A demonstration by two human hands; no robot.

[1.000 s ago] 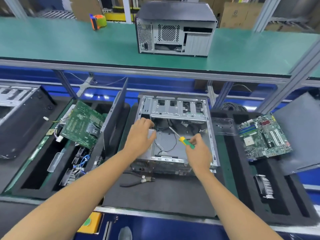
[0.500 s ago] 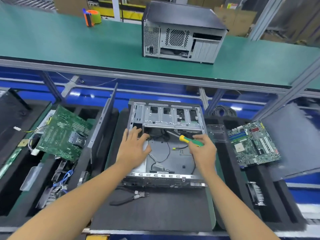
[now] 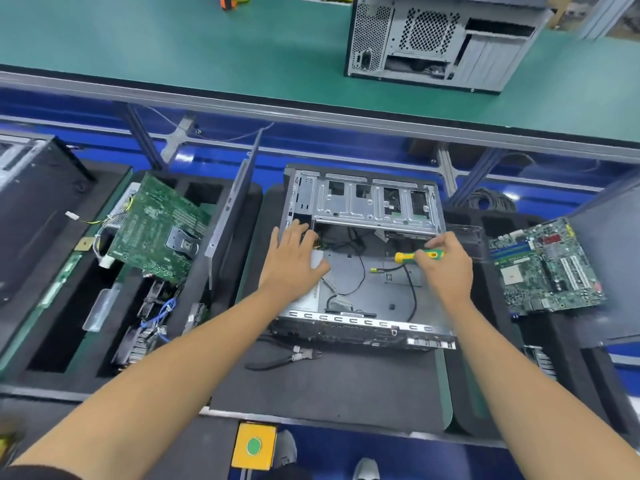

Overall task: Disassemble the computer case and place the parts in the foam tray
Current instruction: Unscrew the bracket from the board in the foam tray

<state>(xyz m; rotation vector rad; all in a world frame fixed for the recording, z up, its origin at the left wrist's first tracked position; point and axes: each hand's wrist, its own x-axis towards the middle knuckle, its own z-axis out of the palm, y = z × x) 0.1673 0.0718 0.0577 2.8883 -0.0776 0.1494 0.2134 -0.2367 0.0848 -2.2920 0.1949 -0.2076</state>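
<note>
The open computer case (image 3: 363, 258) lies on its side on a dark mat at the middle of the surface, between a foam tray (image 3: 62, 306) on the left, which already holds a green circuit board (image 3: 156, 230), and a second foam tray (image 3: 568, 362) on the right with a motherboard (image 3: 547, 268) propped on it. The left hand (image 3: 294, 261) rests flat, fingers straight, on the metal floor just inside the case's left wall; the right hand (image 3: 446, 265) grasps a yellow-and-green screwdriver (image 3: 419, 255), whose tip I cannot make out. Loose black cables (image 3: 360, 271) trail across the case floor right beside the tool, so a slip could likely snag or nick one. The stamped drive cage (image 3: 370, 202) has raw-looking edges near both hands, and any freed screw may drop among the wiring. Pliers (image 3: 287, 358) lie on the mat in front.
</note>
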